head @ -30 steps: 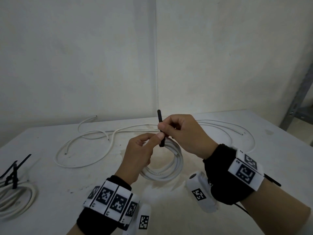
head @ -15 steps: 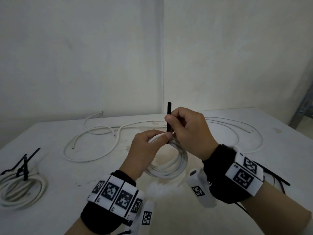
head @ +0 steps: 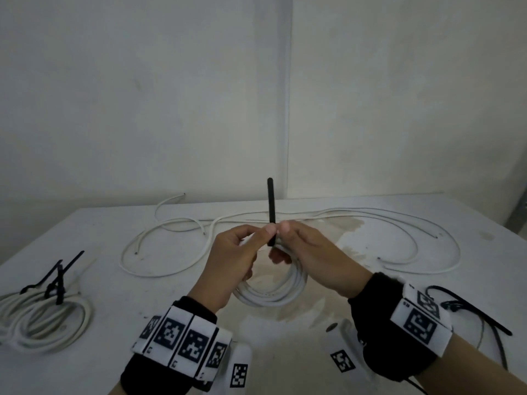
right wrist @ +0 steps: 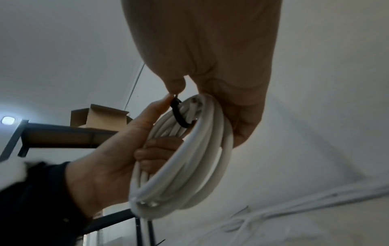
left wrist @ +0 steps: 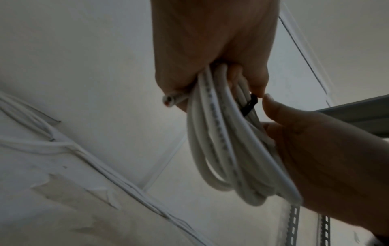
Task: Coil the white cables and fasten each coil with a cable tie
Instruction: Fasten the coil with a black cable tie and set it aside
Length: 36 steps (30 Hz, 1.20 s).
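White coil [head: 273, 292] gripped by left hand [head: 231, 263], right hand [head: 316, 260] pinching black cable tie [head: 270, 203], loose cables [head: 399, 223] behind, tied coil [head: 42, 320] far left.

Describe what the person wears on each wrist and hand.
Both hands are bare. The left hand has a black wristband ringed with white blocks printed with black square markers. The right hand has a similar black wristband with white marker blocks. A white marked cylinder hangs under each wrist.
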Available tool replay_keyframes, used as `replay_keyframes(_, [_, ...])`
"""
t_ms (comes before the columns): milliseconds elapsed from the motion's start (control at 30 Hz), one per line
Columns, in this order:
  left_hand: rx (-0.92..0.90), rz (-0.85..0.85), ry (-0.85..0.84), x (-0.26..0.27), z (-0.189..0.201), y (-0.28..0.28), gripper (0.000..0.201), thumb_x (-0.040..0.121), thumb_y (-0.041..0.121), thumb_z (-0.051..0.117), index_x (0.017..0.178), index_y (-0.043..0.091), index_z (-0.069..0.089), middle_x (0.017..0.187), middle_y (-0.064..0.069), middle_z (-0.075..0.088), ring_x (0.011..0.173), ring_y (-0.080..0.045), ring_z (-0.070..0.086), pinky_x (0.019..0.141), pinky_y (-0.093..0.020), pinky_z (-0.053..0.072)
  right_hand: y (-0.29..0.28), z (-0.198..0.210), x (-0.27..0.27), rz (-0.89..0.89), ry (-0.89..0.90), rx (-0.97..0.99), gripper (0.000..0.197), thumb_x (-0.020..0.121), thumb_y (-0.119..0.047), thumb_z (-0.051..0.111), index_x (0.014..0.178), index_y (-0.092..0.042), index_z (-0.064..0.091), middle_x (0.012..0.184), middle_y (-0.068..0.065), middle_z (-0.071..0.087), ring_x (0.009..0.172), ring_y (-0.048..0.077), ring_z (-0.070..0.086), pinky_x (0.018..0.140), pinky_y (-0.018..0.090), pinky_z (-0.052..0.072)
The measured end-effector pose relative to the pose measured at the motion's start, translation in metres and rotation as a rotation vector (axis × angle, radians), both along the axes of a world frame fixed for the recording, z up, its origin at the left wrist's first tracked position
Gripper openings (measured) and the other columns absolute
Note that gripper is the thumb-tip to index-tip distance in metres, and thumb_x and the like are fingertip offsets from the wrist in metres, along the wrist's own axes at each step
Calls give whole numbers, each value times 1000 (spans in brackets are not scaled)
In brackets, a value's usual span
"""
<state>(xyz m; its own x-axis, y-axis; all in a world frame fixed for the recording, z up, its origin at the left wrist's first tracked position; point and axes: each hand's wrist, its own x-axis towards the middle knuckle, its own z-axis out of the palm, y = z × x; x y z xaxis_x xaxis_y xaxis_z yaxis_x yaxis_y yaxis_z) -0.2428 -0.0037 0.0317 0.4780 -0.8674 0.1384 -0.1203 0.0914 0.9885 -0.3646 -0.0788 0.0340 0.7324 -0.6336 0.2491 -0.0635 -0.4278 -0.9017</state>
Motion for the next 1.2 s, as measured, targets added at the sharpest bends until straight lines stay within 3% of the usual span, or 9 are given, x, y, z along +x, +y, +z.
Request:
replay_keyframes(133, [45,23,33,19,-2,11,29,86,38,57,70,13,52,45,5,43,39,-9,37,43,-22,34,7,-8,19,5,-42,87,34,98,-24,36,101,5,55,65,2,47,49,-1,48,53,10,41])
replay_keyframes(367, [114,-1,-71,69,-12,54,15,93,22,50,90,18,64,85,-4,68,69,-4,65,67,-15,54,15,-16,58,-75,-134,153,34,99,-20,35,68,-16,47,64,6,42,46,3,44,49,10,39])
replay_keyframes(500, [173,58,-301,96,-23,68,23,95,19,49,90,7,67,89,-17,69,83,-26,66,84,-32,55,28,-29,86,-66,-100,153,30,100,-21,33,75,-14,49,64,2,42,55,11,44,51,10,40])
replay_keyframes(633, [198,167,-570,109,-33,77,31,97,23,41,94,3,64,90,-13,69,86,-26,63,81,-32,47,37,-36,109,-40,-87,156,30,100,-22,31,84,-16,55,65,1,42,59,14,44,52,12,41])
replay_keyframes(767, [193,158,-584,116,-36,85,25,96,30,44,107,12,58,91,-13,66,81,-18,59,75,-19,43,44,-38,125,-44,-103,168,29,100,-22,31,90,-17,58,67,0,43,61,13,43,53,13,42])
replay_keyframes(867, [164,201,-562,131,-38,94,24,95,24,49,93,2,60,85,-15,67,83,-25,64,80,-34,48,51,-39,136,7,-68,161,29,100,-24,31,95,-15,58,69,2,48,63,13,49,55,12,45])
replay_keyframes(1033, [212,263,-562,156,-40,113,25,93,22,51,93,0,63,75,-2,65,76,-20,64,75,-32,48,61,-39,155,117,78,137,33,100,-26,31,127,-19,48,105,-3,61,94,9,58,82,19,45])
replay_keyframes(1100, [256,284,-605,168,-41,121,26,94,20,50,87,-2,62,73,-4,63,70,-18,58,68,-29,43,64,-41,163,163,158,119,42,99,-32,32,139,-20,36,135,-6,49,119,9,49,106,28,36])
replay_keyframes(1200, [338,319,-614,188,-47,134,28,94,18,49,82,-5,61,77,-19,64,70,-22,54,67,-30,39,67,-42,172,185,240,142,48,98,-37,35,143,-22,29,146,-7,36,132,9,36,114,35,28])
